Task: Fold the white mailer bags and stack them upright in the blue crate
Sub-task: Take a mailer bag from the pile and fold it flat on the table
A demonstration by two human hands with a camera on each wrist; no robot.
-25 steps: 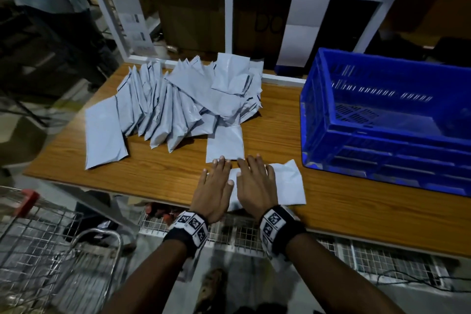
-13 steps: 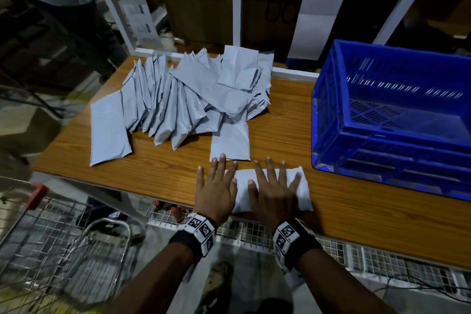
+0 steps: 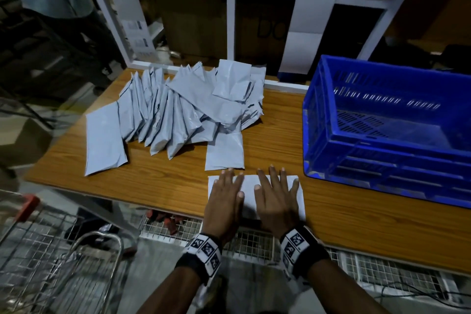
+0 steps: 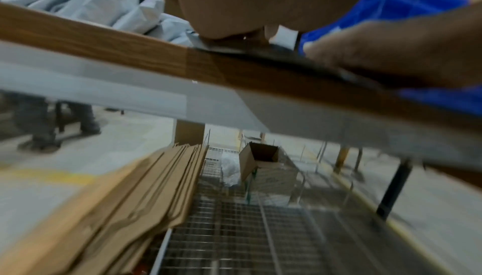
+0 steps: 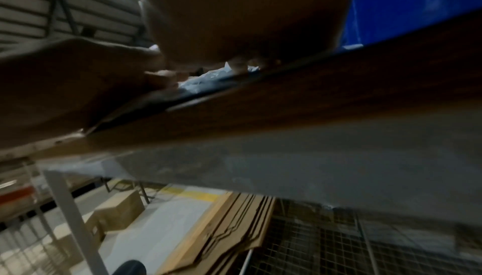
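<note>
1. Both hands lie flat with fingers spread. My left hand presses the left half of the folded mailer bag, and my right hand presses the right half. Neither one pinches anything.
2. I think this step is pressing the fold down. To do it well, I would push hard along the crease and slide my palms out to the sides, so the air goes out and the bag stays shut.
3. I would keep the bag's edges lined up. It looks slippery, so it may pop open when I let go.
4. That bag sits at the near edge of the worktop, close to me.
5. One flat bag lies just behind my fingers, and a big pile of bags is farther back on the left.
6. The blue crate stands to the right, near the bag. I see no bags in it yet.
7. White shelf posts stand behind the worktop. A wire cart is down on my left, and flat cardboard lies under the worktop. The room is dim.
</note>
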